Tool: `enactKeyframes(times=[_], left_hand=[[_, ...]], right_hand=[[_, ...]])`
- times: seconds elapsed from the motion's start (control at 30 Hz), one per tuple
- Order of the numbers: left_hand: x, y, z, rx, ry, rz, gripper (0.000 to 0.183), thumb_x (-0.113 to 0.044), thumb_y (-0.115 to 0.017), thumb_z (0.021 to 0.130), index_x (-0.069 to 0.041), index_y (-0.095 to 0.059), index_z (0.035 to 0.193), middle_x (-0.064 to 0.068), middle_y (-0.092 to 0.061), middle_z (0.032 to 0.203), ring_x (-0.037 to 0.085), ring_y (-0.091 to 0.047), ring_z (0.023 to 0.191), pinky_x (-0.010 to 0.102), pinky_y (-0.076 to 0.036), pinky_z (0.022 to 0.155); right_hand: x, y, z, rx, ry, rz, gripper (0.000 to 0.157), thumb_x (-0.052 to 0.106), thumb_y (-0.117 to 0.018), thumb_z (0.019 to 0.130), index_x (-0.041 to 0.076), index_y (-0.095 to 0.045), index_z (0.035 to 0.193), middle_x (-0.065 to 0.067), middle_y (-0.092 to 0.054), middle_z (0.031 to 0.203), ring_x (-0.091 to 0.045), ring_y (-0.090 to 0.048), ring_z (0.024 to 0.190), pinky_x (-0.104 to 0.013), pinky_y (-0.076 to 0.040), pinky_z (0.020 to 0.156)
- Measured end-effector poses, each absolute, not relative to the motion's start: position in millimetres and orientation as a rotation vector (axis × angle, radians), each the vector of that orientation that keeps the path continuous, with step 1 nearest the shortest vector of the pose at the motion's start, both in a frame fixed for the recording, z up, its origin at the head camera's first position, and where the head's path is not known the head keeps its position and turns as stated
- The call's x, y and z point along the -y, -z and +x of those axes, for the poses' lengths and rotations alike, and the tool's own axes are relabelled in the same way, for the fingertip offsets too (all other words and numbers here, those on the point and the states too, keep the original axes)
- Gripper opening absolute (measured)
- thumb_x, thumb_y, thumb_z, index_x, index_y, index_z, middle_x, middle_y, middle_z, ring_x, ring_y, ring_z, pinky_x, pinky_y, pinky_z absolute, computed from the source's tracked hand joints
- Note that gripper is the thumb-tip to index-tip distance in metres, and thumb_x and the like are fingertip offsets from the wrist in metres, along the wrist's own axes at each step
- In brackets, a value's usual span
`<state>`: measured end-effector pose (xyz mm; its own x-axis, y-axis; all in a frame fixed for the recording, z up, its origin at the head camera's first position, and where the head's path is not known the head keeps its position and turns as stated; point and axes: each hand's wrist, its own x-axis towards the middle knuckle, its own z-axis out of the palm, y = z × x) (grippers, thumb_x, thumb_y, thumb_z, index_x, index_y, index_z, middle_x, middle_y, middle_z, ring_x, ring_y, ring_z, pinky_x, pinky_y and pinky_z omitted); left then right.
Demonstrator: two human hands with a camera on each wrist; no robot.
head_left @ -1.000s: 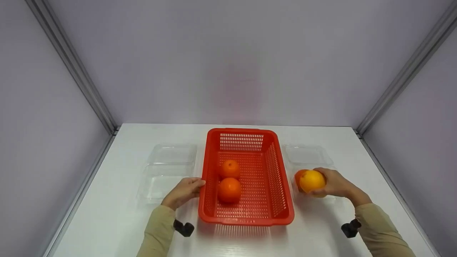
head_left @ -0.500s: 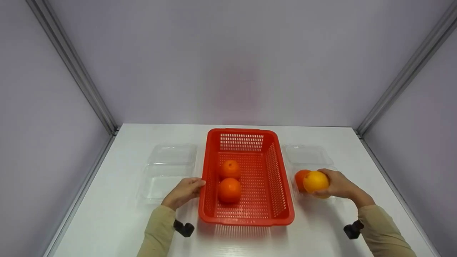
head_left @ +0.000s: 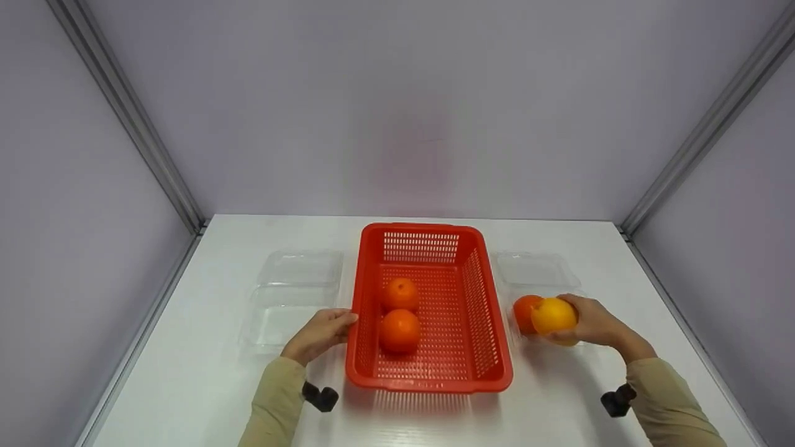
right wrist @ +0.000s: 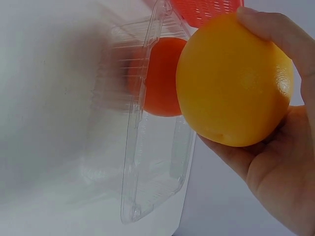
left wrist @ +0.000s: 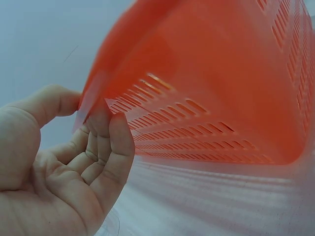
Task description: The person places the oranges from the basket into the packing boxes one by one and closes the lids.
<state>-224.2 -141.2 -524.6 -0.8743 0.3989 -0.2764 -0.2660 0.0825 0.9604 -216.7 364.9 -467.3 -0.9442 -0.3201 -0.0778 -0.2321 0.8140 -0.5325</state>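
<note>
My left hand (head_left: pixel 320 335) pinches the left rim of a red plastic basket (head_left: pixel 428 386), thumb on one side and fingers curled beneath the lip in the left wrist view. Two oranges, a rear one (head_left: pixel 400 294) and a front one (head_left: pixel 399 331), lie along the basket's left side. My right hand (head_left: pixel 593 321) grips a yellow-orange orange (right wrist: pixel 231 81) above a clear plastic clamshell box (right wrist: pixel 157 182). Inside that box, at its left end, sits a redder orange (head_left: pixel 526 314), partly hidden behind the held fruit in the head view.
Left of the basket lies a second clear clamshell box (head_left: pixel 298 270), its lid folded back. The right box's lid (head_left: pixel 535 270) lies open toward the rear. Grey-white panels (head_left: pixel 397 112) enclose the white table (head_left: pixel 186 372) at the back and sides.
My right hand has shifted slightly to the right with its orange, uncovering more of the redder one in the box. The left hand and the basket have stayed put.
</note>
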Motion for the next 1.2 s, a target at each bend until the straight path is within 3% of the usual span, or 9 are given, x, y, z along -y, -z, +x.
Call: enactKeyframes(times=[0.93, 1.2], left_hand=[[140.1, 525.4, -224.3, -1.892, -1.848, 0.108, 0.045, -0.02, -0.05, 0.099, 0.016, -0.05, 0.127, -0.005, -0.068, 0.09, 0.004, -0.064, 0.082, 0.019, -0.055, 0.078], [140.9, 527.0, -224.2, -1.865, -1.868, 0.162, 0.045, -0.019, -0.05, 0.1, 0.018, -0.05, 0.125, -0.006, -0.068, 0.089, 0.004, -0.063, 0.081, 0.02, -0.055, 0.078]], right_hand=[[-377.5, 472.8, -213.7, -2.812, 0.837, -0.353, 0.065, 0.03, -0.079, 0.074, -0.005, -0.054, 0.122, -0.018, -0.064, 0.11, -0.022, -0.056, 0.092, -0.034, -0.049, 0.078], [-380.5, 471.1, -212.0, -2.847, 0.818, -0.37, 0.069, 0.028, -0.079, 0.073, -0.011, -0.053, 0.123, -0.024, -0.066, 0.11, -0.023, -0.059, 0.089, -0.035, -0.05, 0.076]])
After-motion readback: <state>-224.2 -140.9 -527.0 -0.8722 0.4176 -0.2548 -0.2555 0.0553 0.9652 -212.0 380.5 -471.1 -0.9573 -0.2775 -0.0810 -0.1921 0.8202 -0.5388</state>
